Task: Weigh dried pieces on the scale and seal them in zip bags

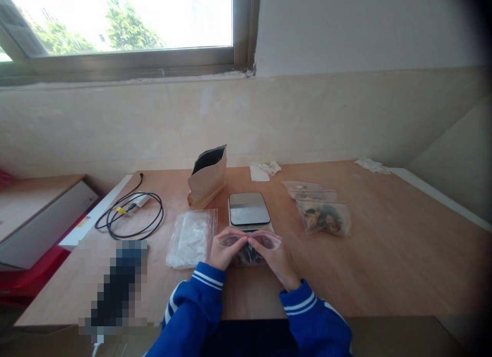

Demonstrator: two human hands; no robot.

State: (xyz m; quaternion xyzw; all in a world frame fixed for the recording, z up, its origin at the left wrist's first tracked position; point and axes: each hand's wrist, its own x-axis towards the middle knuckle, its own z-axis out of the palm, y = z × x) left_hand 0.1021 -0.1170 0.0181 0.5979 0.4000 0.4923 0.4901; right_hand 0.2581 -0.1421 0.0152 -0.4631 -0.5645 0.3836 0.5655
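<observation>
Pinched at its mouth by left hand [224,250] and right hand [277,259], one filled bag [250,256] sits toward the front edge of the table [384,275]; sealing seems unfinished. Packed bags [324,218] toward the right edge appear done; flat bags [190,239] leftward, unused.

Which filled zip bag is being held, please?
The zip bag that the left hand and right hand pinch; the other filled bags lie farther right.
</observation>
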